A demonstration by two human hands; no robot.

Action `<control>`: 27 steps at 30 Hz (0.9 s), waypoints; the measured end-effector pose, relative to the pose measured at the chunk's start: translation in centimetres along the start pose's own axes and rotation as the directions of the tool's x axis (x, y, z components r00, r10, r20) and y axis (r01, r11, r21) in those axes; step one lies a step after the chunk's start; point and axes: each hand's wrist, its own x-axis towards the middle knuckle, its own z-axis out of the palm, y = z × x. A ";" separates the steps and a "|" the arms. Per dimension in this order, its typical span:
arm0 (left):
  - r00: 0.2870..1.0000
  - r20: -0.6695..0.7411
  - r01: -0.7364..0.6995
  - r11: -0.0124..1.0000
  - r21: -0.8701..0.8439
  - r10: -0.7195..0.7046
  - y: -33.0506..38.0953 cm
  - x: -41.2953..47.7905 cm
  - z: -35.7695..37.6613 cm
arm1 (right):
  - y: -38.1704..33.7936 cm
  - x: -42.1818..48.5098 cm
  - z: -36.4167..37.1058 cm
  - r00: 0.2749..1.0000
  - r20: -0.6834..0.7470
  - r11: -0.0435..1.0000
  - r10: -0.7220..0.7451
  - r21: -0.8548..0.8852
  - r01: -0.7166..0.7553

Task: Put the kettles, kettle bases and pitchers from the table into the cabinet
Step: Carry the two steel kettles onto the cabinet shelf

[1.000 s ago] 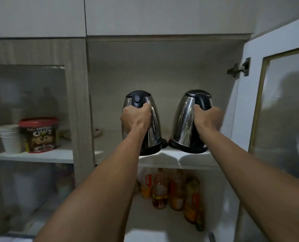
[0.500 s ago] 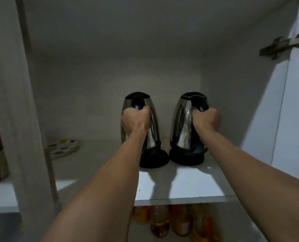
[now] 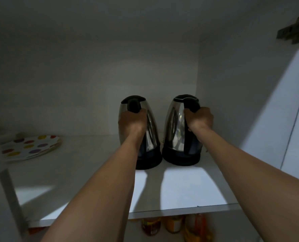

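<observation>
Both your arms are stretched into the cabinet, and each hand has a kettle. Your left hand [image 3: 131, 123] is wrapped tight round the black handle of the left kettle [image 3: 151, 130], fingers curled right over it, knuckles facing you. Your right hand [image 3: 199, 119] has the same closed grip on the handle of the right kettle [image 3: 174, 126], thumb hooked over the top of the handle.

The two steel kettles stand upright, side by side, near the back wall. The right one is at three o'clock from the left, close by, with a thin gap between the bodies. Each sits in its own black base. The left base [image 3: 151, 162] and the right base [image 3: 182, 158] are almost touching, and both look planted on the white shelf [image 3: 180, 187]. The right kettle is close to the cabinet's right wall.

Out at nine o'clock from the kettles, well apart, a spotted plate [image 3: 29, 148] lies flat on the same shelf. Up at two o'clock, in the corner of your view, is a blurred metal hinge [image 3: 293, 32], with the pale open door [image 3: 276, 110] below it at three o'clock. Down at five o'clock, under the shelf's front edge, are the tops of some bottles [image 3: 175, 224], too blurred to read.
</observation>
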 end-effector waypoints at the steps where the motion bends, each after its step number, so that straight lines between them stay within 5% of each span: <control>1: 1.000 -0.009 -0.011 1.000 0.018 0.011 -0.1 -0.3 0.1 | 0.1 0.0 -0.1 1.000 0.011 1.000 -0.006 -0.003 0.006; 13: 0.986 -0.162 -0.004 0.990 0.139 0.027 0.4 -5.6 -0.1 | 0.8 -3.1 -2.8 0.993 0.105 0.998 -0.061 0.030 0.058; 27: 0.986 -0.167 0.006 0.991 0.133 0.016 0.1 -4.4 -0.3 | 1.4 0.3 -0.8 0.986 0.164 0.999 -0.029 0.020 0.026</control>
